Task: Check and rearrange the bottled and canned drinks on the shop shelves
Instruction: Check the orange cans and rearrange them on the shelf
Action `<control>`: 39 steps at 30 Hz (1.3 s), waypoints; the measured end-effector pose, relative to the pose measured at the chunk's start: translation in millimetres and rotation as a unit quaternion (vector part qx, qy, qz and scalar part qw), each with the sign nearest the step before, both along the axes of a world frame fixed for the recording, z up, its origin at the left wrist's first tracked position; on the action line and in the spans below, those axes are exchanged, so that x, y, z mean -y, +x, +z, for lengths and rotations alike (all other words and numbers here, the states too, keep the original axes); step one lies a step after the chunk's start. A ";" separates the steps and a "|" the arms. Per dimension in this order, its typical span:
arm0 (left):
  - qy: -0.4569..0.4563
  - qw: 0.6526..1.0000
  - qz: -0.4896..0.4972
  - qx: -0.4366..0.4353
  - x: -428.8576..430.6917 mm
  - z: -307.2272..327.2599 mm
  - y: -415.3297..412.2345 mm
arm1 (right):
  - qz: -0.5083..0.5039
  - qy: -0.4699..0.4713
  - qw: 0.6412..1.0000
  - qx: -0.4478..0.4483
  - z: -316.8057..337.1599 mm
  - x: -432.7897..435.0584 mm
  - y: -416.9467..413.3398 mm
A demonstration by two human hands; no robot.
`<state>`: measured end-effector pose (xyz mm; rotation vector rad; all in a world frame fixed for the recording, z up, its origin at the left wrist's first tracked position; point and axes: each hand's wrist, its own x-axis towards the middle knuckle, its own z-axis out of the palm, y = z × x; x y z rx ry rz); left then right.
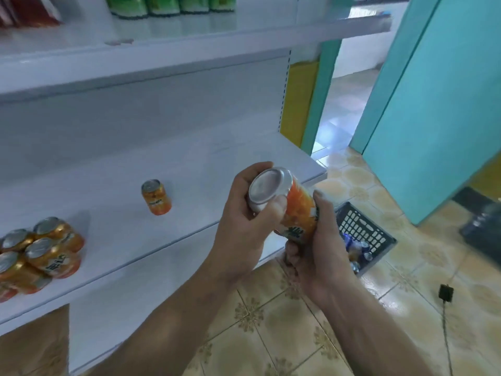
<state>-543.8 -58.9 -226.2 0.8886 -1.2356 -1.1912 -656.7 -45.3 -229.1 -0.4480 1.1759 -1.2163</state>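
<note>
While the orange can (299, 213) is up off the shelving and held in both hands, the head view shows a check step. The can is tilted with its silver end turned to the camera, in the air just off the front edge of the middle shelf (189, 169). The left hand (241, 215) curls round the silver end with the thumb pressed on the rim. The right hand (322, 253) wraps the lower part of the body, fingers closed on it. Both are clamped on the same can and neither is free. The silver end looks like the base, so this is likely a date or dent check; any print is too blurred to read. To do it well, keep one hand firm on the body and loosen the other so the thumb clears the end face. Roll the can to see the whole wall, then stand it upright with the label out. It likely goes beside the lone can (156, 197) standing well apart on that shelf, or in with the cluster of orange cans (40, 248) at the left. That cluster sits near the shelf lip, so set down gently and avoid knocking it. A black basket (363, 229) on the tiled floor (271, 335), below right, holds more drinks, kinds unclear. Green bottles (162, 6) stand on the upper shelf (189, 31), only their bases in view.
</note>
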 end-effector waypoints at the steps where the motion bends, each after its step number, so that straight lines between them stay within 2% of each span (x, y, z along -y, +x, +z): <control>1: 0.002 1.000 -0.008 0.007 4.4 -1.6 -21.0 | -0.015 0.000 1.000 -0.004 -1.5 1.0 -20.9; 5: 0.010 0.998 -0.059 0.009 17.6 -7.5 -93.1 | -0.076 0.010 0.997 0.003 -11.0 7.1 -93.4; 9: 0.037 0.995 -0.092 0.008 37.2 -16.6 -144.3 | -0.090 0.032 0.995 0.017 -27.1 18.9 -142.7; 17: 0.162 0.974 -0.132 0.083 121.6 -84.5 -212.9 | -0.138 0.080 0.987 0.023 -87.6 81.1 -228.0; 19: 0.197 0.959 -0.161 0.122 155.4 -107.4 -230.8 | -0.146 0.104 0.984 -0.023 -108.8 107.3 -252.3; 22: 0.228 0.926 -0.199 0.225 205.8 -145.4 -258.1 | -0.165 0.148 0.972 -0.080 -139.4 141.6 -287.3; 26: 0.240 0.868 -0.249 0.356 255.1 -188.4 -292.3 | -0.183 0.221 0.954 -0.087 -176.7 172.6 -323.2; 30: 0.292 0.831 -0.270 0.389 277.9 -219.4 -331.8 | -0.188 0.290 0.934 -0.089 -214.6 188.1 -362.9; 32: 0.314 0.824 -0.268 0.389 284.7 -238.3 -352.1 | -0.174 0.309 0.929 -0.106 -235.6 196.6 -387.0; 36: 0.357 0.801 -0.252 0.410 292.1 -279.3 -388.6 | -0.117 0.353 0.914 -0.165 -289.1 220.0 -439.6; 39: 0.401 0.780 -0.215 0.429 300.2 -331.6 -417.2 | -0.032 0.378 0.895 -0.235 -352.6 250.4 -483.7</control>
